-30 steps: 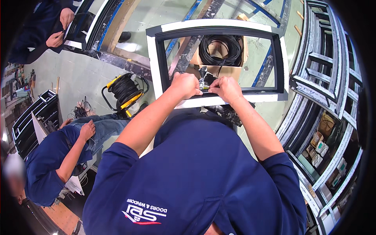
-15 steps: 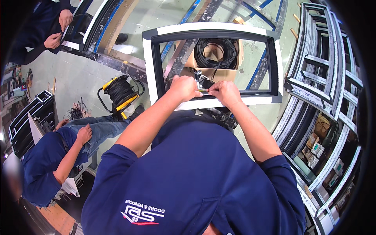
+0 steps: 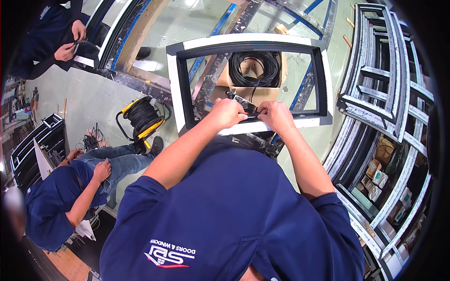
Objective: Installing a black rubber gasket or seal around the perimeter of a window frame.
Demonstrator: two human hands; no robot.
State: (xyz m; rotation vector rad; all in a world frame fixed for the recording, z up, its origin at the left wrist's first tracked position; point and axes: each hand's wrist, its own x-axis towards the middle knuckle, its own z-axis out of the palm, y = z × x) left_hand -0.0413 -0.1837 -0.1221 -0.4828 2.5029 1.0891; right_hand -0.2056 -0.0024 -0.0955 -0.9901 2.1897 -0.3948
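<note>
A white frame [image 3: 187, 43] with black inner edges lies in front of me, its top side slightly arched. My left hand [image 3: 228, 114] is closed at the middle of the near rail. A small tool with an orange-red tip shows at its fingertips; the rest is hidden. Close beside it, my right hand [image 3: 277, 117] pinches at a black strip along the rail's inner edge. From a coil of black rubber strip [image 3: 234, 70] in an open cardboard box [image 3: 248, 94], seen through the frame, one length runs down toward my hands.
Blue-edged metal supports [image 3: 213, 35] stand beyond the frame. At left are a yellow-and-black cable reel [image 3: 143, 119], a seated co-worker [image 3: 61, 196], and another person [image 3: 51, 42] handling a dark strip. Stacked white-and-black frames [image 3: 375, 75] fill the right side.
The frame has shifted slightly left and nearer. My hands have moved a little apart, the right one going right. A yellow-green piece seen between them no longer shows.
</note>
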